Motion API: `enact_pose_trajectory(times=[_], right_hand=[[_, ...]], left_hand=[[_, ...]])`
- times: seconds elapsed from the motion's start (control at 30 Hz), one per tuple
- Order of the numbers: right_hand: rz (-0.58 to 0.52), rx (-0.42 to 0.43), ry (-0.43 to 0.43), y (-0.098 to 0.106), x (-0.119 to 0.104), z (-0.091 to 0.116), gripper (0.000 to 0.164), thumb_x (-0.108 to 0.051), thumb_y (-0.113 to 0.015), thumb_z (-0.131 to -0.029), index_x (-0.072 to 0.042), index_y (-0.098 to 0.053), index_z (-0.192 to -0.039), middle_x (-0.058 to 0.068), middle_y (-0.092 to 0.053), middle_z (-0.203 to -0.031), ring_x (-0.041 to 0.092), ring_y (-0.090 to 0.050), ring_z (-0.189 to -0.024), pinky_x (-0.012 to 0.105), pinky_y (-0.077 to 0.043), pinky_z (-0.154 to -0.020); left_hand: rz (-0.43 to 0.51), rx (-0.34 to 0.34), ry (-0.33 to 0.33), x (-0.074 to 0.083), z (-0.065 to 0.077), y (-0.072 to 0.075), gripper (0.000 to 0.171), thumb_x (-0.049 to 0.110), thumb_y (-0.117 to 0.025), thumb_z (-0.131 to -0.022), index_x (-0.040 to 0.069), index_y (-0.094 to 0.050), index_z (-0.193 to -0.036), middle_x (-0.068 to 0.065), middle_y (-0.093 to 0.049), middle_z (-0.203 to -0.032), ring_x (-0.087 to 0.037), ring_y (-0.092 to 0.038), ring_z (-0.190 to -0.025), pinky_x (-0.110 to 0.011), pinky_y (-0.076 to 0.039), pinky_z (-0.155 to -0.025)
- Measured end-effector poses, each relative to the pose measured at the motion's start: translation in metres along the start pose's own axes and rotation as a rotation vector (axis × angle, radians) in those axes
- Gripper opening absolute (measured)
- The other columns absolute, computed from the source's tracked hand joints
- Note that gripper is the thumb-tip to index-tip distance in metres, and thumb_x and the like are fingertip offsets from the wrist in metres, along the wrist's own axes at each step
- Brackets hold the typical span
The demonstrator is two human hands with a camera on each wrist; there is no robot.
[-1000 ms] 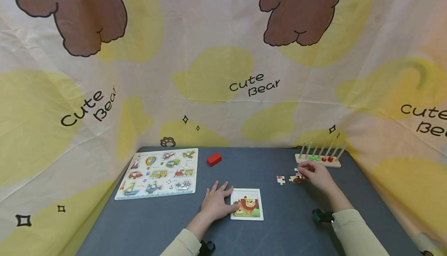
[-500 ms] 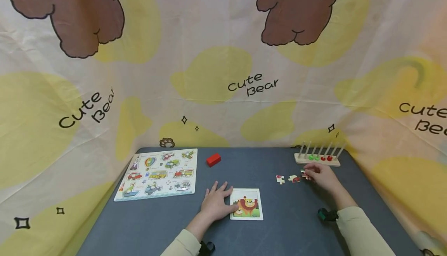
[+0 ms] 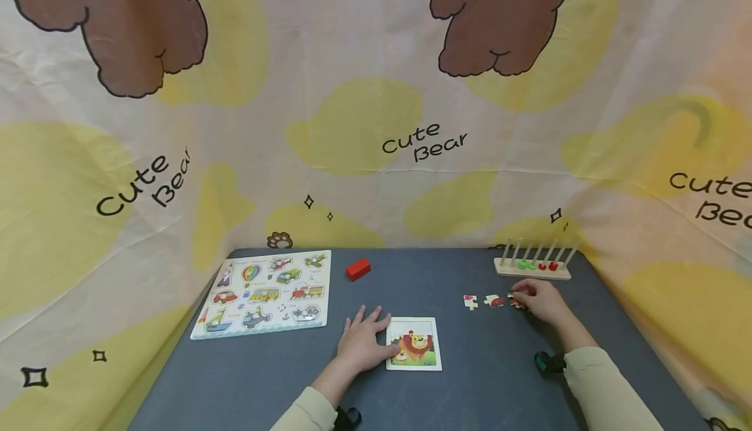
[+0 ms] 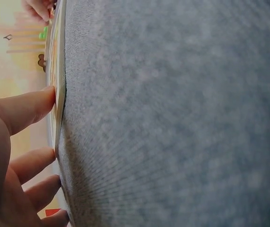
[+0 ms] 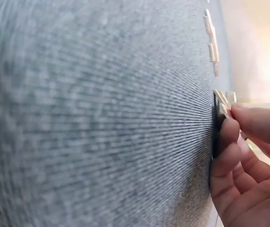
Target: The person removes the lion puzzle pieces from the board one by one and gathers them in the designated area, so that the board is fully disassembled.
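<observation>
My left hand (image 3: 361,346) lies spread at the left edge of a small white-framed lion puzzle (image 3: 414,346). Its thumb rests on the frame, and the other fingers touch the table just beyond. The upper part of the picture area shows white where no pieces lie. At the right, my right hand (image 3: 540,302) pinches a puzzle piece (image 5: 223,104) between thumb and forefinger, tilted with one edge right at the tabletop. Two loose puzzle pieces lie in a row to its left: a pale one (image 3: 470,302) and a brown-red one (image 3: 494,300).
A picture board of vehicles (image 3: 264,295) lies at the left of the dark table (image 3: 376,405). A red block (image 3: 358,269) sits near the back. Behind the right hand stands a wooden peg rack (image 3: 531,269) with green and red beads. A printed cloth hangs behind.
My right hand has moved right with the puzzle piece, away from the brown-red piece, and lowered it toward the table. My left hand keeps its place on the frame.
</observation>
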State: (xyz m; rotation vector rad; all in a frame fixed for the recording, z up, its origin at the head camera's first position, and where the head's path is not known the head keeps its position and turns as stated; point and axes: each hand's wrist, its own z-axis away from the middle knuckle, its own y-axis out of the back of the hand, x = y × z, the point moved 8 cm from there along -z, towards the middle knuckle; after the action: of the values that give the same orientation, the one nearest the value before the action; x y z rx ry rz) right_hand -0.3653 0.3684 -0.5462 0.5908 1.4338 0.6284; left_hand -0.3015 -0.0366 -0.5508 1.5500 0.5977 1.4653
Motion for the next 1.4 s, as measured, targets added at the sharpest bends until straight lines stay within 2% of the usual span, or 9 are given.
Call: enact_pose_trajectory(times=[0.2,0.37,0.53,0.7,0.9,1.13,1.4], right_hand=[[0.127,0.038,0.011,0.006,-0.001,0.001,0.021,-0.017,-0.066,-0.097,-0.001,-0.071,-0.111,0.009,-0.070,-0.093,0.019,-0.059,-0.079,0.031,-0.047,-0.067],[0.160,0.038,0.008,0.003,0.001,0.002,0.022,-0.017,-0.067,-0.097,-0.001,-0.069,-0.111,0.010,-0.068,-0.094,0.022,-0.058,-0.082,0.034,-0.046,-0.068],[0.129,0.031,-0.009,0.005,-0.001,0.003,0.026,-0.019,-0.064,-0.099,0.000,-0.068,-0.117,0.014,-0.070,-0.102,0.026,-0.062,-0.088,0.038,-0.052,-0.072],[0.109,0.051,0.028,0.009,-0.013,0.004,0.027,-0.018,-0.064,-0.099,0.001,-0.068,-0.118,0.017,-0.071,-0.106,0.029,-0.065,-0.094,0.039,-0.054,-0.074],[0.060,0.089,0.102,0.013,-0.036,0.007,0.026,-0.015,-0.065,-0.099,0.001,-0.067,-0.119,0.015,-0.071,-0.103,0.026,-0.065,-0.089,0.033,-0.053,-0.068],[0.034,0.106,0.106,0.014,-0.053,0.013,0.030,-0.022,-0.065,-0.100,0.000,-0.067,-0.120,0.015,-0.071,-0.105,0.024,-0.064,-0.089,0.032,-0.053,-0.066],[0.009,0.141,0.168,0.006,-0.073,0.015,0.026,-0.016,-0.069,-0.097,0.001,-0.069,-0.117,0.015,-0.071,-0.103,0.021,-0.063,-0.085,0.028,-0.052,-0.060]], left_hand=[[-0.008,0.003,-0.012,0.004,-0.002,0.002,0.073,0.053,-0.077,-0.082,0.019,-0.058,-0.144,-0.009,-0.045,-0.157,-0.042,-0.023,-0.153,-0.068,-0.018,-0.120],[-0.007,-0.002,-0.006,0.006,0.000,0.002,0.073,0.052,-0.077,-0.082,0.019,-0.058,-0.144,-0.009,-0.045,-0.157,-0.041,-0.023,-0.153,-0.067,-0.018,-0.120],[0.001,-0.001,0.001,0.005,0.001,0.001,0.073,0.052,-0.078,-0.081,0.019,-0.059,-0.144,-0.009,-0.046,-0.157,-0.041,-0.023,-0.153,-0.067,-0.018,-0.120],[0.009,-0.004,0.003,0.003,0.001,0.001,0.073,0.052,-0.077,-0.081,0.019,-0.059,-0.144,-0.009,-0.046,-0.157,-0.041,-0.023,-0.153,-0.068,-0.018,-0.120],[-0.001,-0.010,0.001,0.001,0.001,0.001,0.074,0.053,-0.077,-0.082,0.019,-0.058,-0.145,-0.008,-0.045,-0.158,-0.040,-0.022,-0.153,-0.067,-0.018,-0.120],[-0.001,-0.013,-0.014,0.001,0.000,0.003,0.073,0.052,-0.077,-0.082,0.019,-0.058,-0.145,-0.010,-0.045,-0.157,-0.042,-0.023,-0.153,-0.068,-0.019,-0.119],[-0.006,-0.022,-0.019,0.000,0.000,0.002,0.074,0.052,-0.077,-0.082,0.019,-0.057,-0.145,-0.009,-0.044,-0.158,-0.042,-0.022,-0.153,-0.068,-0.018,-0.119]])
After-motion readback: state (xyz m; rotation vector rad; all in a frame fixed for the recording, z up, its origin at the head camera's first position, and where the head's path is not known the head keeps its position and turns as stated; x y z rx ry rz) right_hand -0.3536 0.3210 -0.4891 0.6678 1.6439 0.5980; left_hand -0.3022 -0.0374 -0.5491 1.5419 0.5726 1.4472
